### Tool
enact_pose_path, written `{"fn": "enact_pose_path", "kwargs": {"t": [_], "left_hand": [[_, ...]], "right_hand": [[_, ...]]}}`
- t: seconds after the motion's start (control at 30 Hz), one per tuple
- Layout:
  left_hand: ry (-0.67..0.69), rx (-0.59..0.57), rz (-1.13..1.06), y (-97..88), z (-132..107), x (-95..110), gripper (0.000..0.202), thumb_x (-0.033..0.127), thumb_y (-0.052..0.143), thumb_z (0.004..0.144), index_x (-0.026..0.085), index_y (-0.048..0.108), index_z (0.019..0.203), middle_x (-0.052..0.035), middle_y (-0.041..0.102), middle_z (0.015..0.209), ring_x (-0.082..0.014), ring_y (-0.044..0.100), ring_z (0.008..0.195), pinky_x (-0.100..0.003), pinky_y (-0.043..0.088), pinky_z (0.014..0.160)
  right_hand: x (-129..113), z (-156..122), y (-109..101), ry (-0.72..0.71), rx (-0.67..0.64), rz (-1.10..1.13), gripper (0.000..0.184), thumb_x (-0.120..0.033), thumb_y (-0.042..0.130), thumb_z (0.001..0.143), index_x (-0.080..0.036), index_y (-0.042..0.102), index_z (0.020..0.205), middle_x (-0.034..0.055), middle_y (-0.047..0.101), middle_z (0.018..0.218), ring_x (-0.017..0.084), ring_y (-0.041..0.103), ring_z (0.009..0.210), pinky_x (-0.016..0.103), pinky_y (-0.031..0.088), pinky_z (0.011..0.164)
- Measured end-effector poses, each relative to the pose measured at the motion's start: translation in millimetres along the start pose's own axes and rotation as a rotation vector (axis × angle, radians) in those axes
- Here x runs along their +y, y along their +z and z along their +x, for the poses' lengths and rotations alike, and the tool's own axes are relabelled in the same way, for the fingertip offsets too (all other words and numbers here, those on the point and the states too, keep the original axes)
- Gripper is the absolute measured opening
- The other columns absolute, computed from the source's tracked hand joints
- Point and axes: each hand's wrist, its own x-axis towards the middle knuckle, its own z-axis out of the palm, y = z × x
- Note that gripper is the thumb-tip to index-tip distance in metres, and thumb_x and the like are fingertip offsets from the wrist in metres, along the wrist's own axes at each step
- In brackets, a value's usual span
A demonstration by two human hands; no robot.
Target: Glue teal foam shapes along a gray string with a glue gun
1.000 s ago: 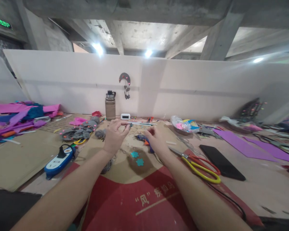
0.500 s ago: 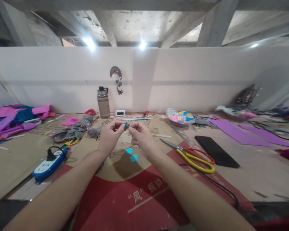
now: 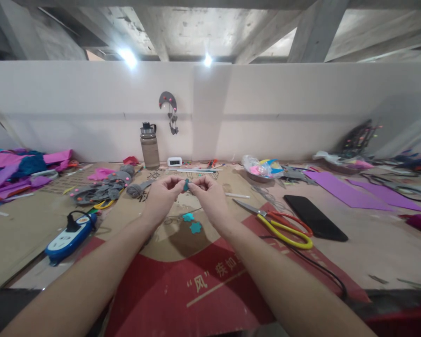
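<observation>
My left hand (image 3: 163, 196) and my right hand (image 3: 210, 197) meet above the cardboard work surface (image 3: 203, 243). Both pinch a small teal felt piece (image 3: 185, 185) between thumb and fingertips. Just below the hands two teal felt flowers (image 3: 192, 223) lie flat on the cardboard. A thin grey thread runs near them.
Red-and-yellow scissors (image 3: 280, 227) and a black phone (image 3: 315, 217) lie to the right. A blue power strip (image 3: 70, 234) sits left. Grey felt pieces (image 3: 105, 189), a water bottle (image 3: 149, 146), a small clock (image 3: 174, 162), purple sheets (image 3: 351, 192) and a bag of scraps (image 3: 263, 168) line the back.
My right hand rose from the table and joined my left hand; both now pinch the teal piece. The view has shifted slightly.
</observation>
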Motion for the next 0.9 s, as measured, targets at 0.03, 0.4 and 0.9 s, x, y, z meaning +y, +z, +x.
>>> {"fn": "enact_pose_path", "kwargs": {"t": [0.03, 0.4, 0.9], "left_hand": [[-0.001, -0.003, 0.004, 0.2, -0.4, 0.5, 0.025, 0.039, 0.061, 0.072, 0.015, 0.065, 0.078, -0.0010, 0.060, 0.065, -0.0098, 0.046, 0.053, -0.022, 0.034, 0.046], [0.051, -0.014, 0.165, 0.8, -1.9, 3.1, 0.019, 0.033, 0.057, 0.073, 0.016, 0.064, 0.077, 0.0008, 0.057, 0.064, -0.0099, 0.044, 0.054, -0.022, 0.033, 0.050], [-0.169, -0.284, -0.345, -3.5, -1.4, 6.7, 0.034, 0.040, 0.059, 0.074, 0.013, 0.067, 0.092, -0.0091, 0.062, 0.082, -0.0149, 0.055, 0.069, -0.022, 0.040, 0.051]], "right_hand": [[0.7, 0.2, 0.0, 0.001, 0.002, -0.008, 0.019, -0.036, 0.062, 0.067, -0.018, 0.054, 0.068, -0.0042, 0.047, 0.057, 0.009, 0.036, 0.052, 0.023, 0.030, 0.051], [-0.8, -0.7, -0.9, 0.011, 0.022, -0.047, 0.024, -0.034, 0.063, 0.066, -0.019, 0.059, 0.084, -0.0072, 0.039, 0.055, 0.009, 0.037, 0.051, 0.022, 0.030, 0.050], [2.9, 5.9, -7.0, 0.133, -0.021, 0.064, 0.014, -0.031, 0.057, 0.063, -0.018, 0.054, 0.068, -0.0041, 0.053, 0.054, 0.008, 0.038, 0.045, 0.020, 0.028, 0.043]]}}
